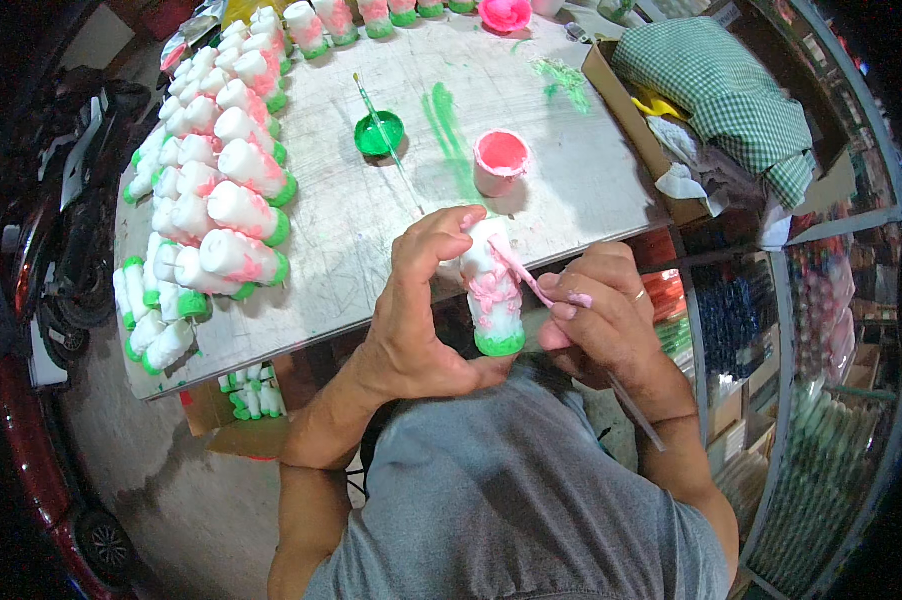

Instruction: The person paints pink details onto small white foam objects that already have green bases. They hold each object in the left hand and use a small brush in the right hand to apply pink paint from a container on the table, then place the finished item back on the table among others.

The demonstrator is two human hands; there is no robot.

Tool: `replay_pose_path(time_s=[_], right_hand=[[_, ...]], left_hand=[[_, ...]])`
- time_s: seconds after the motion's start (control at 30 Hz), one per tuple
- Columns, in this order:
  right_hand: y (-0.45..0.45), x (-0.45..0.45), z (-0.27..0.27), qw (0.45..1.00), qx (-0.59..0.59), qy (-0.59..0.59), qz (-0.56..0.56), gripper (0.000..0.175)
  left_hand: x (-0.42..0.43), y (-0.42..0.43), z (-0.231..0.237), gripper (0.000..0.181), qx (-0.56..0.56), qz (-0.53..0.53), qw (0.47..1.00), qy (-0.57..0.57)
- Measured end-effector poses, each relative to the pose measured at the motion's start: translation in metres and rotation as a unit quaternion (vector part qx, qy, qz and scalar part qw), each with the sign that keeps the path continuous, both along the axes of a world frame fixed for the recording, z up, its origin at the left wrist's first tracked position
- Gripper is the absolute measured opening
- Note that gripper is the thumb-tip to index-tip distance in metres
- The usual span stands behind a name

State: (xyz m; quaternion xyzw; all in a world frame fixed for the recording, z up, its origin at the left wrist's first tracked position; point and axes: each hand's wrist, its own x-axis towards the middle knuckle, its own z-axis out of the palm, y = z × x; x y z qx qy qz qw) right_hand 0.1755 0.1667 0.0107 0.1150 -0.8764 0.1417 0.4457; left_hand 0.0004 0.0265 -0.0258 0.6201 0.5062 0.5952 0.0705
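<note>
My left hand (425, 311) holds a white molded candle (492, 296) by its two ends, thumb at the green-painted base and fingers at the white top. Raised decoration on its side is pink. Between the fingers of my right hand (597, 307) is a paintbrush (533, 283) with a clear handle, its bristles coated pink. The brush tip touches the upper side of the candle. Just beyond my hands, a small cup of pink paint (502, 161) stands on the white table (331, 247), pink smeared around its rim.
Rows of painted candles (248, 210) lie along the table's left side. A second paintbrush (376, 120) rests across a green paint bowl (380, 135). At the far edge sits a bright pink bowl (505, 13). To the right, a cardboard box (638, 127) holds checkered cloth (721, 97).
</note>
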Motion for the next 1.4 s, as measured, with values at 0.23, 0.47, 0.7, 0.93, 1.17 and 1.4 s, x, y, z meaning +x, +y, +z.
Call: replay_pose_path(time_s=[0.23, 0.47, 0.7, 0.93, 1.17, 1.4], right_hand=[[-0.004, 0.007, 0.010, 0.997, -0.004, -0.074, -0.002, 0.039], [-0.003, -0.006, 0.007, 0.953, -0.299, 0.047, 0.020, 0.014], [0.003, -0.019, 0.003, 0.912, -0.403, 0.071, -0.006, 0.007], [-0.002, -0.016, 0.004, 0.899, -0.434, 0.049, 0.011, 0.011], [0.006, -0.018, -0.001, 0.896, -0.438, 0.056, -0.049, 0.011], [0.008, -0.012, -0.001, 0.969, -0.226, 0.096, 0.005, 0.022]], left_hand=[[0.001, -0.002, -0.002, 0.102, -0.003, 0.002, 1.000, -0.009], [0.000, -0.003, 0.000, 0.105, -0.018, -0.013, 1.000, 0.006], [0.004, -0.005, 0.002, 0.110, -0.014, -0.010, 1.000, 0.026], [0.003, -0.004, 0.000, 0.108, -0.009, -0.009, 0.999, 0.033], [0.003, -0.004, 0.002, 0.107, -0.011, -0.007, 0.999, 0.038], [0.003, -0.002, 0.000, 0.103, -0.001, -0.005, 1.000, 0.028]])
